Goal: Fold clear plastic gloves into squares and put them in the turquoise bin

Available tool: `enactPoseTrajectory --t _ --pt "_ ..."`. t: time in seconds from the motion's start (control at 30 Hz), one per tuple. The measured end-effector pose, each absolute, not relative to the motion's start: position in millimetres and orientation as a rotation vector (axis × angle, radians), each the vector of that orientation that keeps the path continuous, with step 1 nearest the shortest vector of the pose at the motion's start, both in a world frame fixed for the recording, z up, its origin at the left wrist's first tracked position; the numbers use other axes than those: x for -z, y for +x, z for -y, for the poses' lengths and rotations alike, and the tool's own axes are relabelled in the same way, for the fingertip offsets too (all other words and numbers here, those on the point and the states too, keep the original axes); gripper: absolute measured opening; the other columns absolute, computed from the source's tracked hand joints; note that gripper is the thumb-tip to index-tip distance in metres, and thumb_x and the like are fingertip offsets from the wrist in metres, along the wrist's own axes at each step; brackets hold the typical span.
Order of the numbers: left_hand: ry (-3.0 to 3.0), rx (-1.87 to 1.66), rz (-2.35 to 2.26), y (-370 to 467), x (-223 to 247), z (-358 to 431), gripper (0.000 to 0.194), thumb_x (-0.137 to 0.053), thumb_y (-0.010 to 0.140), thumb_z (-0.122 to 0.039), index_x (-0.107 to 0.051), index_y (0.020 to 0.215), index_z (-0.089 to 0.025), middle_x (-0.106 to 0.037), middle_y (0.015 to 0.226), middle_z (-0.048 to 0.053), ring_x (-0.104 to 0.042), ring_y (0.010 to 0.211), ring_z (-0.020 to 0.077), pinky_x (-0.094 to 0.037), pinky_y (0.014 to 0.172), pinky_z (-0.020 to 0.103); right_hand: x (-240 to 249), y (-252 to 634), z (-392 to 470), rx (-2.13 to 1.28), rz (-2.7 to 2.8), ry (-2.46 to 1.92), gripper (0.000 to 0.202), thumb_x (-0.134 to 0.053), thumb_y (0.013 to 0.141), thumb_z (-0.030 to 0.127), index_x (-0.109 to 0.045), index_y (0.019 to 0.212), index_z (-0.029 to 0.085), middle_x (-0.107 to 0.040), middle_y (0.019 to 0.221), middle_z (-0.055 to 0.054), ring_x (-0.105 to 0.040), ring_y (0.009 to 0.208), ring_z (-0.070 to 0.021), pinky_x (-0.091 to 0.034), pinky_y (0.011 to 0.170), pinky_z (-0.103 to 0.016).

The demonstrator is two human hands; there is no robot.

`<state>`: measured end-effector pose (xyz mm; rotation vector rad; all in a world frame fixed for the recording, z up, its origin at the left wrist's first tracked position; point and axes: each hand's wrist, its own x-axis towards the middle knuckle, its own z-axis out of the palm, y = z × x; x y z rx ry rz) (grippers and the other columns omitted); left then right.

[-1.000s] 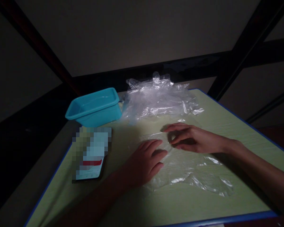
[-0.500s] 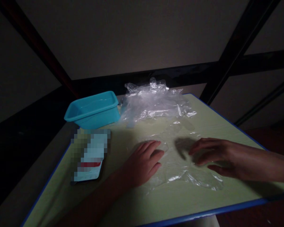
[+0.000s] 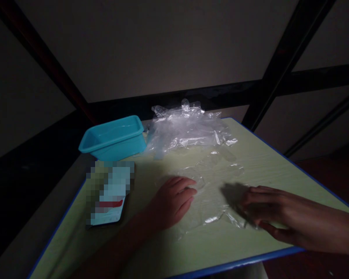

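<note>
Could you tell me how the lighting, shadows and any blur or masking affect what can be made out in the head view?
Head view: dim overall, dark at the edges. The green table is the brightest area. The right hand casts a dark shadow leftward onto the flat clear plastic sheet; glare glints on the crumpled plastic pile. The left hand is underlit. A pixelated patch masks one object.

The left hand (image 3: 171,199) lies flat, fingers spread, on the left edge of a clear plastic sheet (image 3: 212,190) spread on the pale green table (image 3: 279,162). The right hand (image 3: 267,211) rests palm down on the sheet's right side, fingers stretched out. Behind the sheet sits a crumpled pile of clear plastic (image 3: 186,128), and just left of it a blue tub (image 3: 113,137). A blurred-out card (image 3: 109,193) lies near the left hand.
</note>
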<state>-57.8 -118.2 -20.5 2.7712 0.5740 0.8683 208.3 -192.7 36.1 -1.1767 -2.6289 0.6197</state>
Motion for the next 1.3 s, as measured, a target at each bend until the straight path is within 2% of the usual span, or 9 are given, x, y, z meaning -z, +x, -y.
enactPoseTrajectory --t 0.13,0.27,0.5,0.67,0.87,1.0,1.17,1.3 --pt "2.746 -0.810 -0.388 -56.8 15.6 122.9 0.018 -0.045 0.084 -0.009 -0.062 0.091 -0.012 -0.066 0.099 0.009 -0.057 0.095 0.0172 -0.046 0.084 0.031 -52.4 202.0 177.3 -0.744 2.725 -1.146 0.021 -0.051 0.075 0.008 -0.064 0.083 0.023 -0.065 0.082 -0.004 -0.062 0.081 -0.0207 -0.050 0.070 -0.035" --pt "2.756 -0.725 -0.250 -53.6 14.5 128.3 0.018 -0.045 0.085 -0.011 -0.062 0.091 -0.011 -0.068 0.097 0.007 -0.057 0.091 0.0167 -0.044 0.082 0.030 -58.4 189.7 152.5 -0.801 2.670 -1.035 0.018 -0.049 0.078 0.008 -0.062 0.083 0.018 -0.064 0.078 -0.003 -0.060 0.076 -0.0164 -0.047 0.070 -0.029" --pt "2.773 -0.667 -0.220 -50.3 16.8 130.8 0.020 -0.043 0.086 -0.012 -0.062 0.088 -0.013 -0.069 0.095 0.004 -0.058 0.090 0.0155 -0.042 0.083 0.028 -27.6 170.2 115.2 -1.111 2.449 -0.890 0.014 -0.050 0.082 0.012 -0.059 0.093 0.013 -0.062 0.079 -0.002 -0.058 0.070 -0.0113 -0.046 0.063 -0.023" --pt "2.811 -0.579 -0.260 -51.0 18.8 130.5 0.021 -0.041 0.086 -0.012 -0.061 0.090 -0.014 -0.068 0.097 0.004 -0.058 0.089 0.0156 -0.042 0.082 0.029 -6.0 175.2 108.1 -1.097 2.368 -0.930 0.019 -0.049 0.088 0.023 -0.058 0.101 0.012 -0.059 0.078 -0.002 -0.054 0.069 -0.0113 -0.044 0.061 -0.024" --pt "2.841 -0.560 -0.226 -50.0 15.5 137.8 0.018 -0.047 0.084 -0.011 -0.059 0.096 -0.016 -0.067 0.105 0.002 -0.056 0.094 0.0152 -0.041 0.085 0.028 -6.6 185.7 108.8 -1.073 2.215 -0.989 0.018 -0.050 0.089 0.027 -0.057 0.099 0.014 -0.057 0.077 -0.001 -0.053 0.070 -0.0115 -0.045 0.063 -0.025" --pt "2.859 -0.563 -0.228 -45.4 11.6 146.4 0.018 -0.048 0.085 -0.014 -0.059 0.099 -0.017 -0.064 0.115 0.001 -0.053 0.101 0.0162 -0.040 0.088 0.029 -8.9 191.0 108.1 -1.009 2.207 -1.015 0.020 -0.055 0.085 0.029 -0.057 0.099 0.014 -0.059 0.082 -0.003 -0.055 0.074 -0.0133 -0.046 0.066 -0.028" --pt "2.895 -0.511 -0.206 -41.4 12.9 147.0 0.019 -0.047 0.087 -0.018 -0.058 0.102 -0.016 -0.063 0.116 0.001 -0.052 0.104 0.0161 -0.041 0.087 0.030 -9.0 192.9 108.8 -0.878 2.428 -0.882 0.044 -0.071 0.072 0.033 -0.057 0.110 0.016 -0.058 0.107 -0.008 -0.052 0.100 -0.0203 -0.042 0.084 -0.036" --pt "2.896 -0.493 -0.196 -41.9 16.4 143.4 0.019 -0.049 0.087 -0.020 -0.058 0.103 -0.016 -0.063 0.116 0.001 -0.051 0.106 0.0154 -0.041 0.089 0.030 -7.0 190.5 109.4 -0.817 2.525 -0.894 0.052 -0.072 0.069 0.036 -0.056 0.114 0.017 -0.055 0.112 -0.009 -0.047 0.108 -0.0228 -0.038 0.091 -0.040"
